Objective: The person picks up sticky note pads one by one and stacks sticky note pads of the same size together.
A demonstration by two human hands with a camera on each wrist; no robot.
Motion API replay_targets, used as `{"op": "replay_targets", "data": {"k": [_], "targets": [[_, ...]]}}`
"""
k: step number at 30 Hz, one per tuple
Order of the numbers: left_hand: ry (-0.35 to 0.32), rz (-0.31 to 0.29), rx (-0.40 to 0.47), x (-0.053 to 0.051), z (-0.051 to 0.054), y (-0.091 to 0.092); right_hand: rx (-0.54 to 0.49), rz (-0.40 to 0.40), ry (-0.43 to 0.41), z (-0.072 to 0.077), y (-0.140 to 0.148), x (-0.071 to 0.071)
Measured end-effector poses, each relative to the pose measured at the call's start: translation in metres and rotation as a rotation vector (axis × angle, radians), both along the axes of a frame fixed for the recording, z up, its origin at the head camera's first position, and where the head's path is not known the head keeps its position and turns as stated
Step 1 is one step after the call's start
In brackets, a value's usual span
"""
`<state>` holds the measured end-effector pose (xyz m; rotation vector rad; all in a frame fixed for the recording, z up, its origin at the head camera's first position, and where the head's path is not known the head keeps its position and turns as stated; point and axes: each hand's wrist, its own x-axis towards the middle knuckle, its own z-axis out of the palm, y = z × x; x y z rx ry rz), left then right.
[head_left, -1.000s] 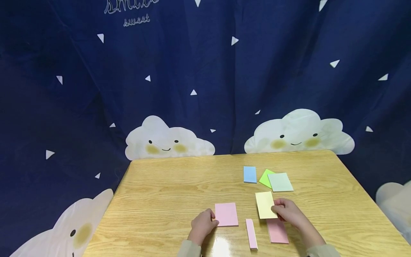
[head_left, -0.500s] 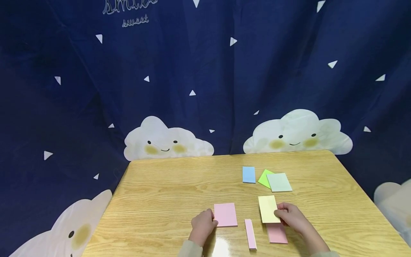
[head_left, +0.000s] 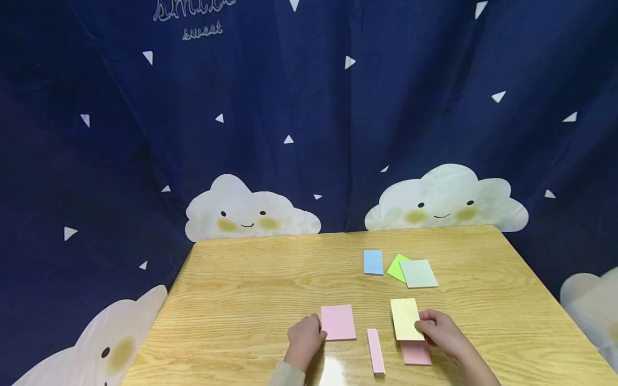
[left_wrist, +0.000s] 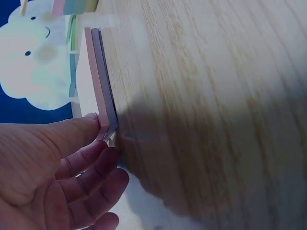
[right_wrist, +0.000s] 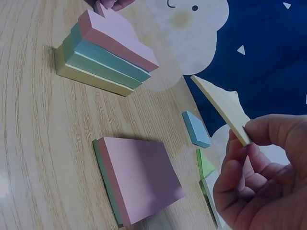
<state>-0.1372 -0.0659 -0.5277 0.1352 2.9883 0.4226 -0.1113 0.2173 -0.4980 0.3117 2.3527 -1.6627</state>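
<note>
My left hand (head_left: pixel 305 338) pinches the near left corner of a square pink sticky note pad (head_left: pixel 339 321) on the table. In the left wrist view its thumb lies on the pad's edge, and a purple layer shows under the pink one. My right hand (head_left: pixel 441 332) holds a pale yellow sticky note pad (head_left: pixel 405 319) by its right edge, between thumb and fingers. That pad is raised and tilted in the right wrist view, apart from the pink pad (right_wrist: pixel 141 177) below it. Green shows under this lower pink pad.
Between the hands stands a narrow stack of sticky notes (head_left: pixel 376 351), with pink, blue, green and yellow layers in the right wrist view. Farther back lie a blue pad (head_left: pixel 373 262) and a pale green pad (head_left: pixel 418 274) overlapping a bright green one (head_left: pixel 397 268). A dark blue curtain (head_left: pixel 289 96) hangs behind.
My right hand has moved toward me and slightly right with the yellow pad, which now covers more of the lower pink pad in the head view. The left hand stays at its pad.
</note>
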Motion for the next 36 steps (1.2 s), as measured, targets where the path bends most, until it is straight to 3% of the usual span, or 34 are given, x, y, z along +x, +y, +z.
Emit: {"op": "replay_targets", "data": {"k": [7, 25, 36], "targets": [[-0.017, 0.003, 0.019, 0.0, 0.002, 0.001, -0.027, -0.005, 0.003, -0.004, 0.003, 0.002], [0.034, 0.003, -0.021, 0.002, 0.003, 0.002, -0.027, -0.021, -0.03, -0.009, 0.007, 0.01], [0.083, -0.002, -0.019, 0.003, 0.002, 0.002, -0.023, 0.024, -0.019, -0.018, 0.014, 0.019]]}}
